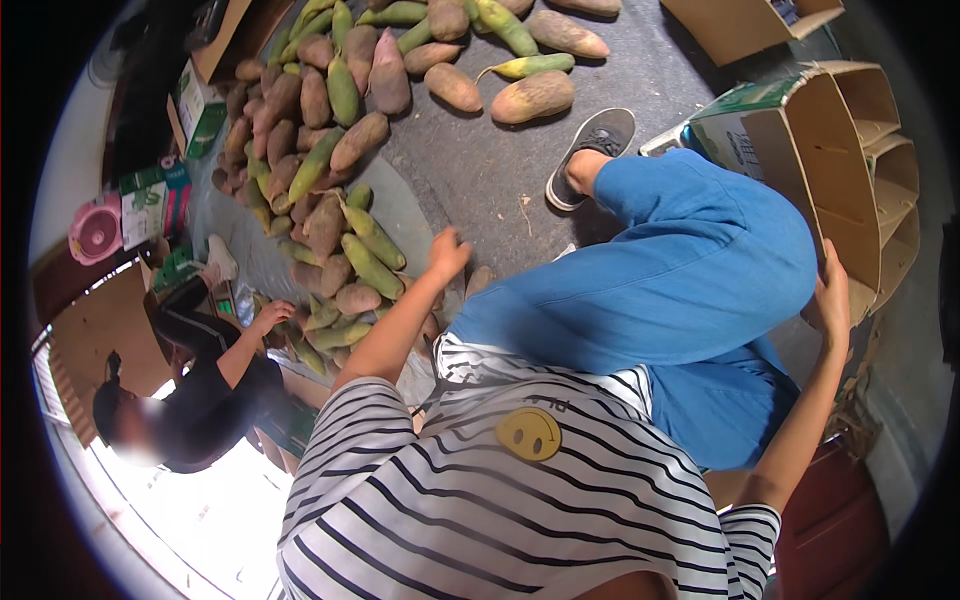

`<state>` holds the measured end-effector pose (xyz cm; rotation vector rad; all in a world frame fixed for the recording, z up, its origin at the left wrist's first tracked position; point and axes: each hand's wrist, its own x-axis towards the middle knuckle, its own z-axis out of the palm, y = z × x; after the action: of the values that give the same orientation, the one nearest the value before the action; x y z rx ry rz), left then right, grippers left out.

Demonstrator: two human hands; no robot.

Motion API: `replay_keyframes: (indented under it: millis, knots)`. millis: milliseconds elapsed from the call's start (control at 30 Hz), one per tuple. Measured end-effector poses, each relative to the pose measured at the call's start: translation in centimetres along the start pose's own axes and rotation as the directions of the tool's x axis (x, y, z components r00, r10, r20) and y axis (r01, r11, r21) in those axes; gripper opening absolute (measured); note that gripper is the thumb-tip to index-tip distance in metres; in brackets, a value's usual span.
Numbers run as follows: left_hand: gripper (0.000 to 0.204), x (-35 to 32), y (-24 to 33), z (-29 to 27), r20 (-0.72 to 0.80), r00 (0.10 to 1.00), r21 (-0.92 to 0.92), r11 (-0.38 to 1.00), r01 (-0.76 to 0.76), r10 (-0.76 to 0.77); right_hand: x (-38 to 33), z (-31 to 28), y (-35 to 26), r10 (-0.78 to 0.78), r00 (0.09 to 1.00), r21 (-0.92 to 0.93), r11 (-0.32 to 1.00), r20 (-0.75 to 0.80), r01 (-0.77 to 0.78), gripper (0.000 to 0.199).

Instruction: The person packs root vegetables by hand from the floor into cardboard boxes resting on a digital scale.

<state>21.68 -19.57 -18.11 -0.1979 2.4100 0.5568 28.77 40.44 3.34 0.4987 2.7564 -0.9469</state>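
My left hand hangs beside a heap of vegetables, its fingers curled in and nothing visible in them. Closest to it are long green vegetables with tapered ends. Mixed among these lie thick reddish-brown tubers. On the right, beside my bent knee, my right hand grips the edge of an open cardboard box. Its fingers lie along the board and are partly hidden. The box stands tipped, with its brown inner flaps spread and a green and white outer side.
A co-worker in dark clothes crouches at left, one hand at the heap. Beyond that person are a pink fan and green-white cartons. Several loose tubers lie ahead near my shoe. Another carton stands at upper right.
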Motion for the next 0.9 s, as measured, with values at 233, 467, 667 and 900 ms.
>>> replay_keyframes:
  millis: [233, 467, 667, 900]
  knots:
    - [0.036, -3.7, -12.1, -4.2, -0.367, 0.802, 0.086, 0.841, 0.534, -0.472, -0.3, 0.1, -0.4, 0.072, 0.996, -0.085, 0.993, -0.051, -0.076, 0.031]
    - [0.050, -5.1, -15.8, -6.8, -0.620, 0.376, -0.098, 0.543, 0.834, -0.689, -0.1, 0.2, -2.7, 0.207, 0.977, 0.168, 0.963, 0.041, -0.211, 0.026]
    - [0.042, -3.8, -23.4, -4.6, 0.164, 0.418, -0.761, 0.155, 0.630, -0.893, -0.1, 0.3, -3.1, 0.200, 0.978, 0.231, 0.951, 0.055, -0.207, 0.026]
    - [0.024, -4.0, -21.1, -3.2, 0.026, 0.368, -0.925, 0.117, 0.361, -0.929, 0.0, -0.2, -1.3, 0.165, 0.979, 0.150, 0.972, 0.120, -0.182, 0.028]
